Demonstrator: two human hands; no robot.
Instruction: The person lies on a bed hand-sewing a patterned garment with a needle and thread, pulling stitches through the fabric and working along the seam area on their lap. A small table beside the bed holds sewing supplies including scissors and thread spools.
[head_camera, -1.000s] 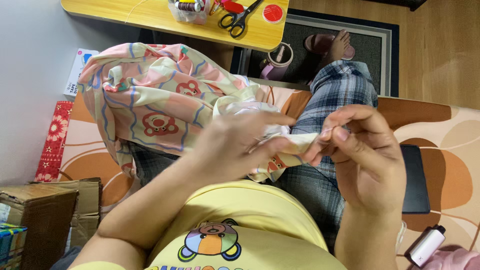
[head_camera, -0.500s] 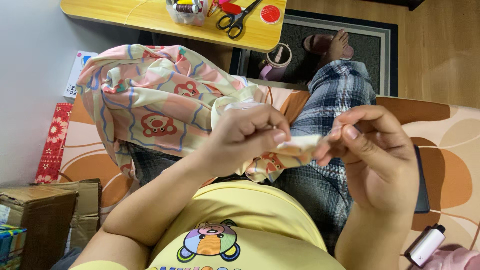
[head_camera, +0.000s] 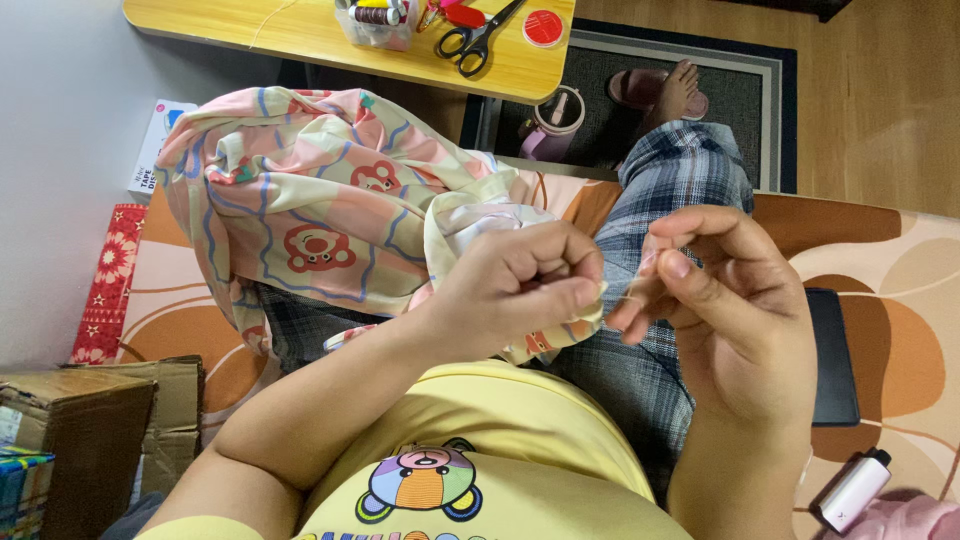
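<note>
Far left: a cardboard box (head_camera: 75, 440) sits at the lower edge, a red patterned strip (head_camera: 108, 285) runs up beside the grey wall, and a small white carton (head_camera: 152, 150) lies above it.
Cloth: a pastel printed fabric (head_camera: 310, 215), pink and cream with blue lines and red bear faces, is heaped over the person's lap and left knee, spilling onto the orange-patterned cushion (head_camera: 900, 290).
Left hand: the left hand (head_camera: 520, 285) is clenched on a bunched fold of the fabric, thumb pressed over the curled fingers at the cloth's right edge.
Right hand: the right hand (head_camera: 720, 300) is raised just beside the left, almost touching it, thumb and forefinger pinched together; whether anything thin is between them cannot be told.
Clothing: a yellow shirt (head_camera: 480, 450) with a bear print fills the bottom centre; plaid trousers (head_camera: 670, 190) stretch toward a bare foot (head_camera: 683, 90) on a dark rug.
Table: a yellow wooden table (head_camera: 300, 35) along the top edge carries a clear box of thread spools (head_camera: 378, 18), scissors (head_camera: 480, 38) with black handles and a round red disc (head_camera: 543, 27).
Floor: a pink cup (head_camera: 553, 122) stands below the table edge.
Right: a black flat device (head_camera: 833, 355) lies on the cushion past the right hand, and a small white bottle (head_camera: 852, 490) with a dark cap rests near the lower corner.
</note>
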